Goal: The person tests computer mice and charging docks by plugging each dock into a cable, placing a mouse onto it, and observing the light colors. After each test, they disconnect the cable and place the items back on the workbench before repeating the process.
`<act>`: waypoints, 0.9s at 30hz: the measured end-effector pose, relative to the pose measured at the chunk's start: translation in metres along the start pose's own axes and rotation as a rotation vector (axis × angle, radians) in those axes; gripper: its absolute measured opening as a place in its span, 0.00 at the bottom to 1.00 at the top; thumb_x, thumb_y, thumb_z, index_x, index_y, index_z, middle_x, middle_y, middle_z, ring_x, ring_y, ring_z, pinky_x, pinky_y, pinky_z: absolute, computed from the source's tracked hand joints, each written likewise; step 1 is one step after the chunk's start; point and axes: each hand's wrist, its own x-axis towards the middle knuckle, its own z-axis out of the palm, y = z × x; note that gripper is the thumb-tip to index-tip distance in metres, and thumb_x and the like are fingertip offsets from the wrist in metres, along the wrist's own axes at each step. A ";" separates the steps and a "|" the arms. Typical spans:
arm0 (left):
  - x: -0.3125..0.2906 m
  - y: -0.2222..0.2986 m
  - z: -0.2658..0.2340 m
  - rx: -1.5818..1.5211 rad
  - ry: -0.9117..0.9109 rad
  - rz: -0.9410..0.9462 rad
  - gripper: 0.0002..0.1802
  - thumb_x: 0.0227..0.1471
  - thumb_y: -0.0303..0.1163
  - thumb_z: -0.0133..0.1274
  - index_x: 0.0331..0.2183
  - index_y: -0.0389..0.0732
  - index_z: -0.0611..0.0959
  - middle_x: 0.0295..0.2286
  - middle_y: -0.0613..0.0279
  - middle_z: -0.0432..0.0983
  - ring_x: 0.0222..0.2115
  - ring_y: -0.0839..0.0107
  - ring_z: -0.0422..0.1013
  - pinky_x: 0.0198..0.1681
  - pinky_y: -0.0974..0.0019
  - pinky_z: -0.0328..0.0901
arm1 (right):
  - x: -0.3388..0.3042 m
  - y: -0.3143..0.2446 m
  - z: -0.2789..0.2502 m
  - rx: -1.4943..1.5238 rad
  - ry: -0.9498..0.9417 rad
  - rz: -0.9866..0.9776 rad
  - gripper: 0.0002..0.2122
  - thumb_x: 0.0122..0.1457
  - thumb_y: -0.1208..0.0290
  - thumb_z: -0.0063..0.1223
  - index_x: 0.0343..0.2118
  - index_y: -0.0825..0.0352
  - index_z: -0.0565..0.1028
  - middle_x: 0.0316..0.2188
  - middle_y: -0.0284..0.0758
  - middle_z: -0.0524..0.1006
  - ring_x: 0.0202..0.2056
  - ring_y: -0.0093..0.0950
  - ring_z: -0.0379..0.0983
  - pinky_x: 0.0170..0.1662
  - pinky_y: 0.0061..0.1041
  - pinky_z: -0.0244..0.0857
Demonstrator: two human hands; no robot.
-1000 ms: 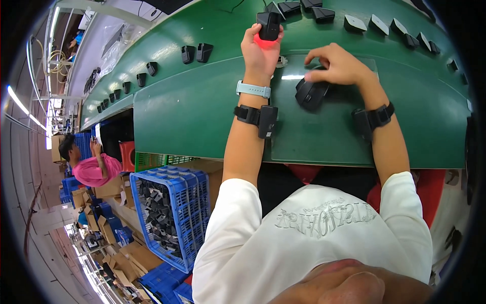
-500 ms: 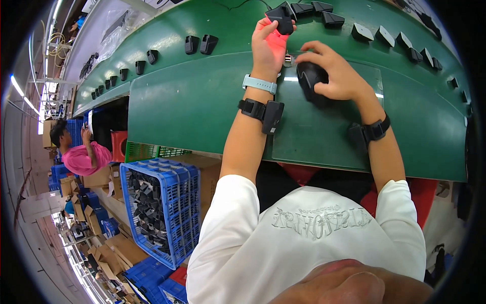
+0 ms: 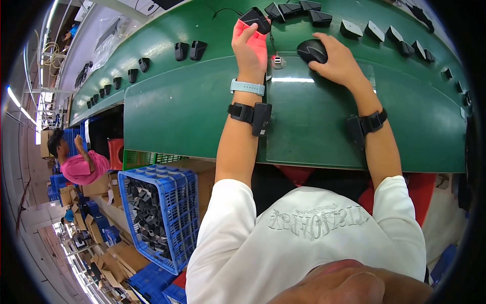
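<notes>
My left hand (image 3: 249, 48) holds a black angular plastic device (image 3: 254, 20) at the far side of the green table, its thumb pressed on the near face. Red light glows over the palm and fingers. My right hand (image 3: 335, 60) grips a black computer mouse (image 3: 312, 51) from its right side, thumb at the near edge and fingers around the far side. Between the hands, a small metal connector piece (image 3: 277, 61) sits at the corner of a clear sheet (image 3: 319, 121), with a reddish glow around it.
Several black wedge-shaped devices (image 3: 321, 18) line the table's far edge, some showing pale faces (image 3: 374, 31). More stand in a row at left (image 3: 196, 50). A blue crate (image 3: 179, 218) full of black parts stands left of me. A person in pink (image 3: 85, 167) sits farther left.
The mouse has moved away from me and turned sideways with my right hand. My left hand has shifted left with the black device. The metal connector now shows more fully between them.
</notes>
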 end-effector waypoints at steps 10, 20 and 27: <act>-0.009 -0.010 0.013 0.093 -0.128 -0.173 0.27 0.53 0.18 0.53 0.54 0.29 0.66 0.43 0.43 0.76 0.43 0.49 0.78 0.51 0.52 0.74 | 0.018 0.016 -0.011 1.387 -0.047 0.164 0.32 0.54 0.71 0.59 0.64 0.65 0.66 0.54 0.33 0.73 0.54 0.25 0.69 0.58 0.29 0.64; 0.001 -0.004 -0.002 0.077 -0.045 -0.081 0.18 0.57 0.23 0.50 0.49 0.31 0.71 0.42 0.47 0.76 0.44 0.53 0.76 0.53 0.52 0.71 | -0.005 -0.020 -0.011 0.075 -0.356 -0.586 0.29 0.31 0.83 0.44 0.43 0.61 0.78 0.49 0.34 0.76 0.60 0.42 0.61 0.67 0.41 0.45; -0.002 -0.005 0.001 0.099 -0.058 -0.091 0.18 0.56 0.22 0.50 0.49 0.31 0.70 0.44 0.47 0.75 0.45 0.52 0.75 0.54 0.50 0.71 | -0.008 -0.031 -0.015 0.016 0.007 -0.224 0.24 0.46 0.68 0.59 0.50 0.61 0.76 0.49 0.39 0.72 0.55 0.42 0.66 0.58 0.41 0.61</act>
